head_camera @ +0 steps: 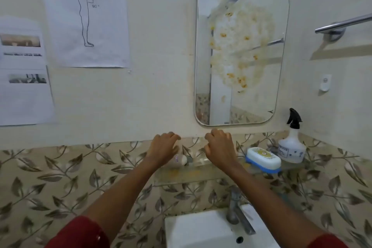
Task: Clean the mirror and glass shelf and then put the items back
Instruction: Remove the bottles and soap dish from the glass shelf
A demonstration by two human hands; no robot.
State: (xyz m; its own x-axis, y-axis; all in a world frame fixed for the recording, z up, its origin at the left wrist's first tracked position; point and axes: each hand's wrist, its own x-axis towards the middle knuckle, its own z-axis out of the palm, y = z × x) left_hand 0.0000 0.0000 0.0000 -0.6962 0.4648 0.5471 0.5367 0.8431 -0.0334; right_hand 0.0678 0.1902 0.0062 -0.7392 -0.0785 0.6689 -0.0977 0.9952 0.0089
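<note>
A rounded wall mirror (241, 52) is smeared with a whitish-yellow stain over its upper middle. Below it runs a glass shelf (181, 175) with yellowish marks. On the shelf lie a small white tube (180, 160), a white and blue soap box (262, 159) and a clear spray bottle (291, 143) with a black trigger at the right end. My left hand (163, 148) hovers over the tube with fingers curled and apart, holding nothing. My right hand (220, 147) hangs above the shelf's middle, fingers loosely curled, empty.
A white sink (201, 229) with a metal tap (235, 211) sits under the shelf. A chrome towel bar (342, 24) sticks out at the upper right. Paper sheets (86, 16) are taped to the wall at the left. Leaf-patterned tiles cover the lower wall.
</note>
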